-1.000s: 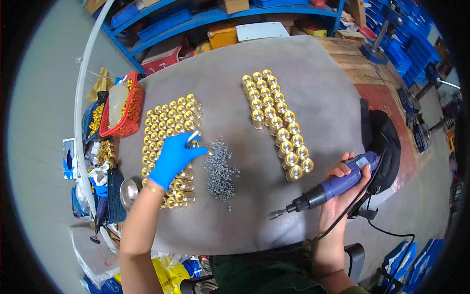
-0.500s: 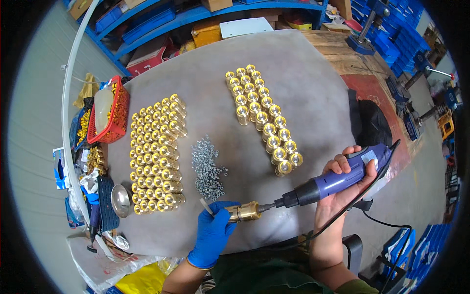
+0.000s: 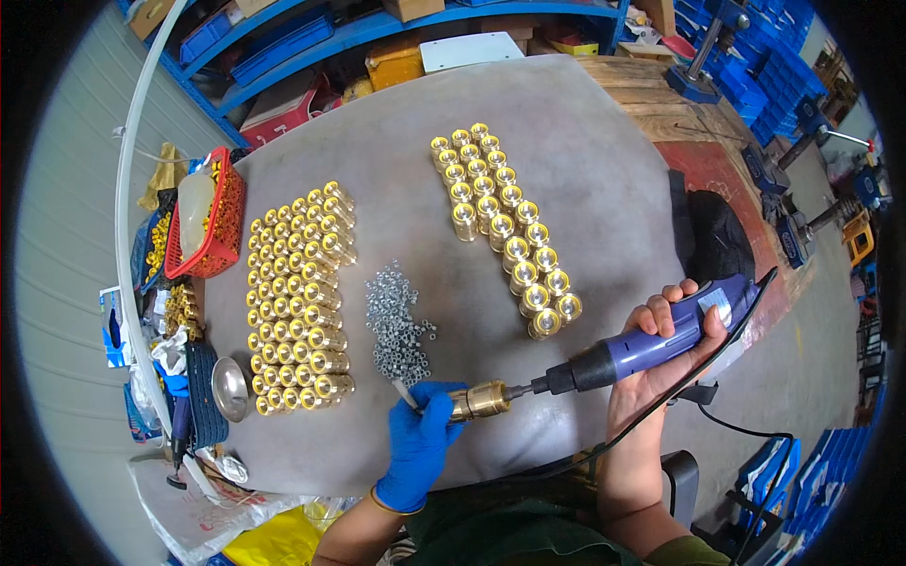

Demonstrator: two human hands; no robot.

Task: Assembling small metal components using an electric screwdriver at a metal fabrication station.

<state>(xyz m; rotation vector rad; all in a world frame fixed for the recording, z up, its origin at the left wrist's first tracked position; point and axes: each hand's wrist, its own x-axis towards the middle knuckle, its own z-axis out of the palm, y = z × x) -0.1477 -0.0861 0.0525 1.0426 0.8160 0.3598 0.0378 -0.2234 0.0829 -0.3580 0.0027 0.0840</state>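
In a blue glove, my left hand (image 3: 422, 436) is closed round a brass fitting (image 3: 481, 401) lying sideways, with a thin pale stick (image 3: 404, 393) also poking out between its fingers. Bare, my right hand (image 3: 672, 332) grips a purple corded electric screwdriver (image 3: 623, 352). Its bit (image 3: 519, 391) points left and reaches the open end of the fitting; how deep it goes inside is hidden. Just beyond my left hand lies a pile of small metal nuts (image 3: 392, 311). Upright brass fittings stand in a block (image 3: 297, 302) on the left and in a slanting group (image 3: 505, 222) farther right.
A metal bowl (image 3: 230, 389) sits at the table's left edge, below a red basket (image 3: 212, 236) holding small yellow parts. The screwdriver's black cord (image 3: 651, 415) runs past my right forearm. Blue shelving (image 3: 363, 36) stands behind the grey tabletop (image 3: 396, 170).
My left hand and the brass fitting have shifted slightly right and up, toward the screwdriver. My right hand with the screwdriver has stayed almost still.
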